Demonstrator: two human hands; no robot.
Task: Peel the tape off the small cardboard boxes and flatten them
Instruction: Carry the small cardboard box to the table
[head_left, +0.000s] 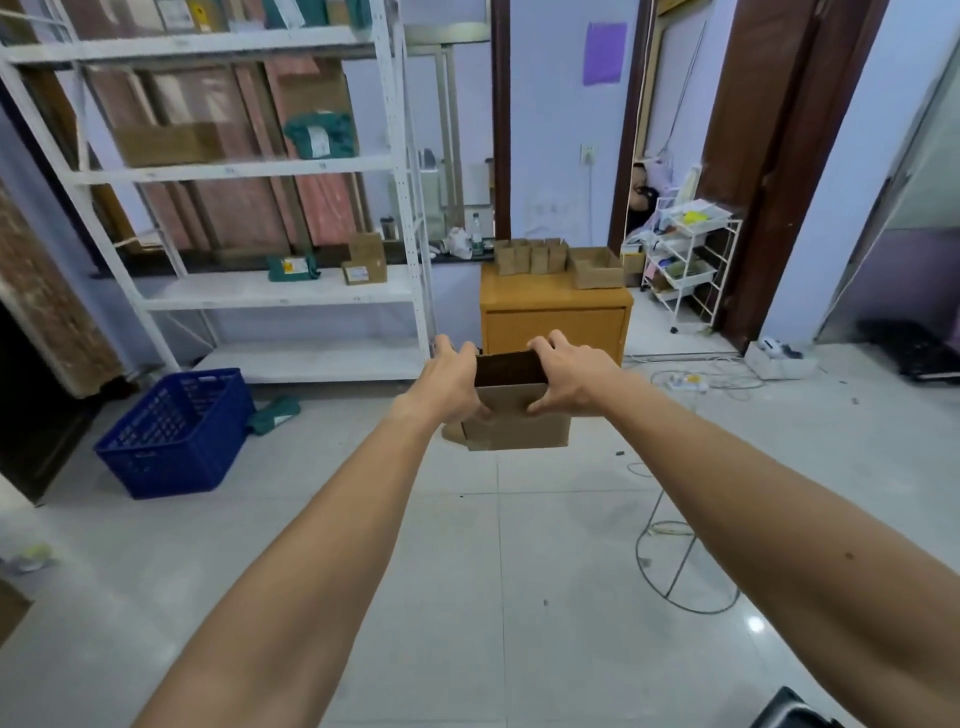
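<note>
A small brown cardboard box (517, 421) hangs in the air in front of me, its open top dark inside. My left hand (449, 384) grips its left side, fingers curled over the top rim. My right hand (569, 376) grips the right side the same way, thumb on the near face. Both arms are stretched out. Several more small cardboard boxes (530, 255) stand in a row on a yellow wooden cabinet (556, 312) behind, next to a shallow open cardboard tray (595, 267).
A blue plastic crate (174, 431) sits on the tiled floor at left, a green parcel (275, 413) beside it. White metal shelving (280, 291) holds parcels. A white wire trolley (685, 260) stands at right. Cables (675, 551) lie on the floor.
</note>
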